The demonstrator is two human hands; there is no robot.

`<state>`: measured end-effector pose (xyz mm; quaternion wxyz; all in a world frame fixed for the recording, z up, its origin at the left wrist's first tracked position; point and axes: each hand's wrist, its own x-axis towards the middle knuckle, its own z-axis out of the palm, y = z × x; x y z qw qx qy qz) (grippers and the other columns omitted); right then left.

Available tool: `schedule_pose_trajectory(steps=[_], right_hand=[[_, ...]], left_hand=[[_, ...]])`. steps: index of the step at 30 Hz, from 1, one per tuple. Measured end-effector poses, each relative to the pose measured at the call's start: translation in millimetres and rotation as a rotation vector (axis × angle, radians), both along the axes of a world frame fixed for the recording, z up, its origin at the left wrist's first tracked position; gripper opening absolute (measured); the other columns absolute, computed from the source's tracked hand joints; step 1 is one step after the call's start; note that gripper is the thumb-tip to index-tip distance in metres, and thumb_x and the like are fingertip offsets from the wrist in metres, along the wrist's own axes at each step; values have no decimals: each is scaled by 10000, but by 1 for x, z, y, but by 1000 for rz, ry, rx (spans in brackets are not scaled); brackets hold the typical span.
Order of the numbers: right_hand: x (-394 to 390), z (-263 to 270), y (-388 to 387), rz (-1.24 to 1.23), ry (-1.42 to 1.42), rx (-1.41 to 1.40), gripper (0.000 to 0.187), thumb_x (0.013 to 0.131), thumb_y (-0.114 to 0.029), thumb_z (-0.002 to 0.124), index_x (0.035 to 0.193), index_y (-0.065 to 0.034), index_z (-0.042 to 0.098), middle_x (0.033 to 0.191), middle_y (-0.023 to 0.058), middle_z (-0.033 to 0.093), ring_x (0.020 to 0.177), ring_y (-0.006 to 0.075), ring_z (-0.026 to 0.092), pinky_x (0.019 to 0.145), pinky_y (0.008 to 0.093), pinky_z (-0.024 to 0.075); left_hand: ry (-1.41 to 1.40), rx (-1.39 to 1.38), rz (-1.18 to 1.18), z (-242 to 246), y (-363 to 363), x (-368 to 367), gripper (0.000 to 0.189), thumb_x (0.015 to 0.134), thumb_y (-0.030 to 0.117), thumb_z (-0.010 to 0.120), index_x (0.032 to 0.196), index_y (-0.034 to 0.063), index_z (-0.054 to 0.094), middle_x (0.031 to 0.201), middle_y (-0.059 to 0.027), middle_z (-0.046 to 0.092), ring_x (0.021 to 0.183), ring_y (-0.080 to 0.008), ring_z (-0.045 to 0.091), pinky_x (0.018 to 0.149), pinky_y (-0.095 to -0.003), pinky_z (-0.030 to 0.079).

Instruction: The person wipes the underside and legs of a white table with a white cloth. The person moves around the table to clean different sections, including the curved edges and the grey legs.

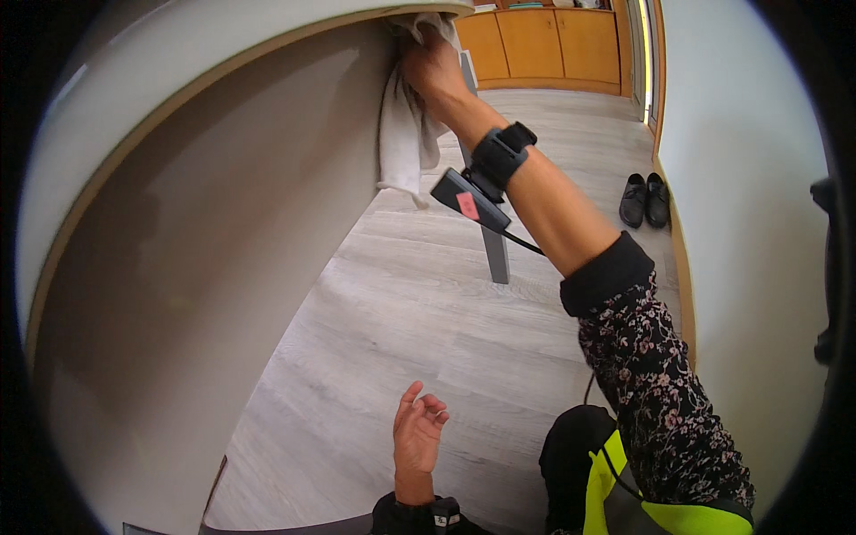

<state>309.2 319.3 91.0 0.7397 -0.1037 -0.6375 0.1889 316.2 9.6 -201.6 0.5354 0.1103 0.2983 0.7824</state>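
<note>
My right hand grips a light grey cloth at the far end of a panel, just under the curved edge of a white top. The cloth hangs down from the fist along the panel's end. A black strap with a small device and cable sits on that wrist. My left hand is low in the picture above the floor, palm up, fingers loosely curled and holding nothing.
A grey leg stands on the wood-look floor beyond the cloth. Black shoes rest by the white wall at right. Wooden cabinets stand at the far end, next to a doorway.
</note>
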Motion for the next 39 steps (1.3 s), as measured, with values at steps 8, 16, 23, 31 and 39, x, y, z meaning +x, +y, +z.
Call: schedule_pose_trajectory(steps=[8, 16, 23, 31, 39], right_hand=[[11, -41, -89, 58, -218, 602, 523, 546, 64, 401, 1047, -6, 535, 1140, 172, 472, 1053, 341, 407, 954, 392, 309], [30, -48, -64, -21, -217, 627, 507, 584, 43, 436, 1078, -38, 519, 1130, 166, 485, 1076, 355, 408, 929, 415, 339], [32, -44, 17, -96, -191, 345, 445, 619, 9, 461, 1061, 49, 481, 1162, 220, 445, 1114, 359, 389, 967, 397, 300], [34, -79, 48, -119, -277, 31, 354, 693, 21, 463, 1046, 47, 442, 1122, 234, 445, 1078, 414, 374, 921, 427, 311], [60, -84, 18, 193, -392, -525, 301, 759, -28, 392, 1043, 11, 486, 977, 215, 526, 938, 401, 482, 838, 405, 381]], left_hand=[[39, -38, -19, 2, 5, 0, 344, 846, 142, 496, 1172, 64, 423, 875, -55, 547, 820, -167, 531, 711, -305, 435], [227, 8, 122, 35, -15, 9, 413, 810, 119, 523, 1180, 9, 376, 852, -96, 534, 796, -181, 518, 706, -289, 433], [772, -106, 681, 110, -31, -2, 613, 806, 271, 554, 1277, 1, 270, 911, -118, 535, 852, -197, 523, 733, -274, 420], [959, 190, 919, 157, -70, -43, 591, 850, 406, 472, 1291, 58, 290, 1290, -203, 335, 1215, -273, 323, 1001, -380, 286], [877, 57, 1032, 192, -84, -81, 544, 889, 424, 386, 1266, 40, 311, 1212, -160, 423, 1084, -189, 454, 856, -266, 435]])
